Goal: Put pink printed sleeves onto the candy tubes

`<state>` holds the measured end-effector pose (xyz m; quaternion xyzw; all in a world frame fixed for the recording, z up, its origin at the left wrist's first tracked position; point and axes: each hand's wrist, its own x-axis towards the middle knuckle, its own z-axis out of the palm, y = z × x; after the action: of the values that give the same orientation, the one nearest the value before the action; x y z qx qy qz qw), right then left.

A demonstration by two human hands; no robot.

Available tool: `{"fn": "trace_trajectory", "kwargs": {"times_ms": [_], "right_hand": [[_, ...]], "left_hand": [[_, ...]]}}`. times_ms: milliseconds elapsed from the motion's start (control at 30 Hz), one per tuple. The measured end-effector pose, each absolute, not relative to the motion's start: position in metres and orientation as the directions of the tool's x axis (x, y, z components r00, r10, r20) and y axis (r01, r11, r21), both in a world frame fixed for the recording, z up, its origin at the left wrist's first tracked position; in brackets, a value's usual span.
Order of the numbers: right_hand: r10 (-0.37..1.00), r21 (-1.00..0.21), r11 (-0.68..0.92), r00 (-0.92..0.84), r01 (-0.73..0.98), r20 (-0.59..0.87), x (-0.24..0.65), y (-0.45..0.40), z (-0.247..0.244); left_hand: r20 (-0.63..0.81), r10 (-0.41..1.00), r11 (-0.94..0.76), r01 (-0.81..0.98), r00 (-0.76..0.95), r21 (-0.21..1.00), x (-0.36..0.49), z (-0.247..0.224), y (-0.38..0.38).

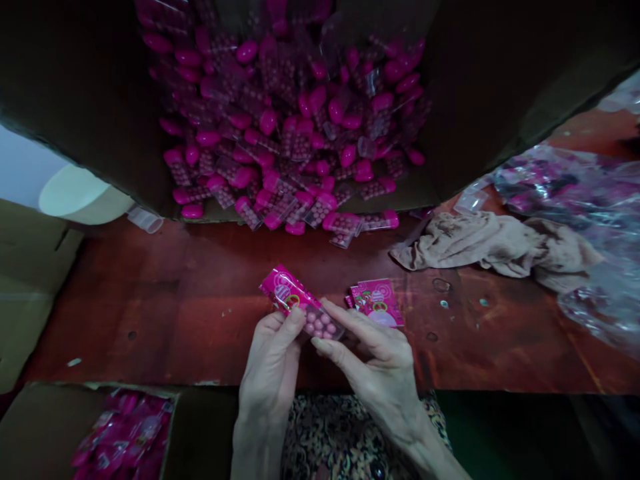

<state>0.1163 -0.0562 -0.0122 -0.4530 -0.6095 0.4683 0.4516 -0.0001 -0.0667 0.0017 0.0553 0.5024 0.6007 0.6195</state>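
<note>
L hand (273, 360) & R hand (377, 353): grips near-closed on pink candy pack (303, 303).

Big box (500, 73) w/ containers (300, 143) at back of worktop (175, 300); cards (377, 303) mid-front; cloth (490, 243) R, next to plastic bag (565, 193); small box (200, 427) front L.

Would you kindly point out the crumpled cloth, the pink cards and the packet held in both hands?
Crumpled cloth (465, 241): head view, folds of its left half.
Pink cards (379, 303): head view, middle of the top card.
Packet (320, 325): head view, pink balls in its clear part.
</note>
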Motion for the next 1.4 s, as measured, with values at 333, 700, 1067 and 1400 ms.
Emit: {"fn": "trace_trajectory", "kwargs": {"times_ms": [333, 700, 1067, 1400], "right_hand": [[0.960, -0.940, 0.276, -0.096, 0.203, 0.262, 0.111, -0.064, -0.001], [0.990, -0.995, -0.091, -0.115, -0.044, -0.085, 0.101, -0.070, -0.008], [0.976, -0.971, -0.171, -0.164, -0.166, -0.143, 0.106, -0.062, -0.016], [0.987, -0.983, 0.139, -0.095, 0.121, 0.128, 0.101, -0.071, -0.011]], "left_hand": [[-0.600, 0.750, 0.252, -0.717, -0.280, 0.650, 0.017, -0.003, -0.073], [-0.545, 0.711, 0.137, -0.673, -0.444, 0.727, 0.018, 0.004, -0.079], [-0.522, 0.796, 0.193, -0.690, -0.306, 0.698, 0.006, -0.003, -0.080], [-0.580, 0.670, 0.208, -0.632, -0.464, 0.746, 0.019, 0.002, -0.087]]}}
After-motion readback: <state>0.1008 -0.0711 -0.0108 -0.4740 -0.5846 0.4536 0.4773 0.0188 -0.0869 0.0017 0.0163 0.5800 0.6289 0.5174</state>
